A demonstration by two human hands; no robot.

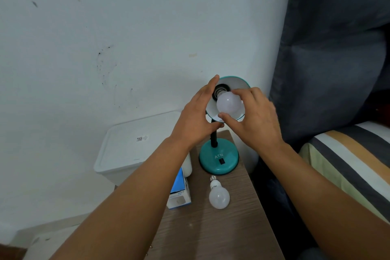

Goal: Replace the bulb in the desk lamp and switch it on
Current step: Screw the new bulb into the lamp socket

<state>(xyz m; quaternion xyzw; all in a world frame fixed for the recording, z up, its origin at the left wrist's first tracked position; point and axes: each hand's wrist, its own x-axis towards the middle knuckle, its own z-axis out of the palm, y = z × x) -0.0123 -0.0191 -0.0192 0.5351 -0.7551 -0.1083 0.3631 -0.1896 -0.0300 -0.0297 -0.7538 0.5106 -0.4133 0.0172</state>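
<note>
On the wooden table [221, 234] the teal lamp [219, 160] is tilting its shade [236, 84] toward the person, the left hand [196, 120] cupping its rim with straight fingers while the right hand [255, 120] is pinching the bulb [229, 104], whose axis is pointing up-left into the socket [220, 89].

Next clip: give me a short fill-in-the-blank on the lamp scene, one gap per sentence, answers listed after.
1. The right hand grips the bulb in the lamp shade with its ____.
2. The left hand steadies the shade's ____ edge.
3. A spare bulb lies on the table in front of the lamp's ____ base.

Answers: fingers; left; teal
</note>
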